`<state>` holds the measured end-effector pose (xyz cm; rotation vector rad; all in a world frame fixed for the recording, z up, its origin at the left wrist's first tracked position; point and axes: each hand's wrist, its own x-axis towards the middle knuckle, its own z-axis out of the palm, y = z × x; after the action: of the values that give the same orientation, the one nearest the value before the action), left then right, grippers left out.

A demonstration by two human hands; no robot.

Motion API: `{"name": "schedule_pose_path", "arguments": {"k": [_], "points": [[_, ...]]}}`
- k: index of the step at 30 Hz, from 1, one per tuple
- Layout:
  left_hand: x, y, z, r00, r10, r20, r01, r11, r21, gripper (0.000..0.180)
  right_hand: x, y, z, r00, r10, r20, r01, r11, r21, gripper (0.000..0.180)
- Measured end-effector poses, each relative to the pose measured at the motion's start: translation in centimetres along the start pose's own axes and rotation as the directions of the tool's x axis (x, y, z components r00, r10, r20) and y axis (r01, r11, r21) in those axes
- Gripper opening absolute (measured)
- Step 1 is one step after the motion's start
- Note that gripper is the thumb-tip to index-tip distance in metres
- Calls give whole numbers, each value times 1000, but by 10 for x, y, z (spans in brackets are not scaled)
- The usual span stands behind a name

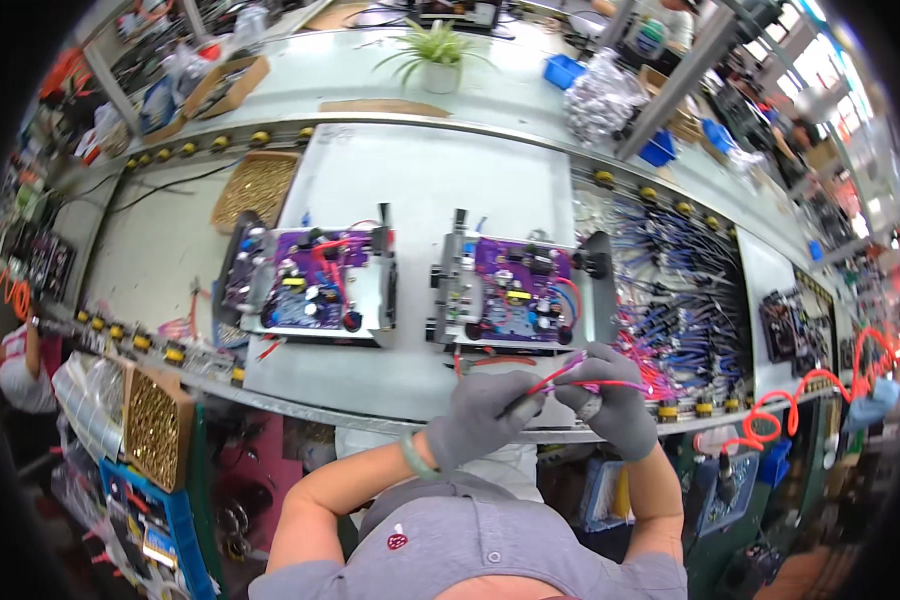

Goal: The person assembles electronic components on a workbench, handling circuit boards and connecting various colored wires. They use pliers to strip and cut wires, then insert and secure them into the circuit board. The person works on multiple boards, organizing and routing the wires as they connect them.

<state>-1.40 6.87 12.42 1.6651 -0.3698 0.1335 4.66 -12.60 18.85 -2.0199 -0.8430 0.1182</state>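
Both my hands wear grey gloves and meet in front of the right-hand circuit board unit. My left hand is closed around red wires, part of which look purple. Close beside it, my right hand pinches the same wires with curled fingers. The wire ends are too small to make out. Just beyond my hands lies the right unit, a purple board in a metal frame with a black end panel. A similar unit lies to its left, with red wires looped over its board.
Bundles of blue, black and red cables lie to the right. A box of brass-coloured parts stands at the far left, another nearer. A potted plant is on the back shelf. A coiled red hose hangs at right.
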Motion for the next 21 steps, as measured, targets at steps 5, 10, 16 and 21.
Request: {"name": "schedule_pose_path", "arguments": {"k": [5, 10, 16, 21], "points": [[28, 10, -19, 969, 232, -90, -220, 968, 118, 12, 54, 13, -42, 964, -254, -81, 221, 931, -291, 13], [63, 55, -52, 957, 291, -16, -266, 894, 360, 11, 85, 60, -37, 968, -249, -37, 212, 885, -416, 9], [127, 21, -64, 999, 32, -1, -28, 903, 428, 16, 89, 56, -29, 961, -243, 134, 275, 769, -577, 9], [160, 7, -57, 912, -238, 334, -140, 585, 799, 22, 86, 52, -24, 962, -227, 154, 270, 683, -679, 10]]}}
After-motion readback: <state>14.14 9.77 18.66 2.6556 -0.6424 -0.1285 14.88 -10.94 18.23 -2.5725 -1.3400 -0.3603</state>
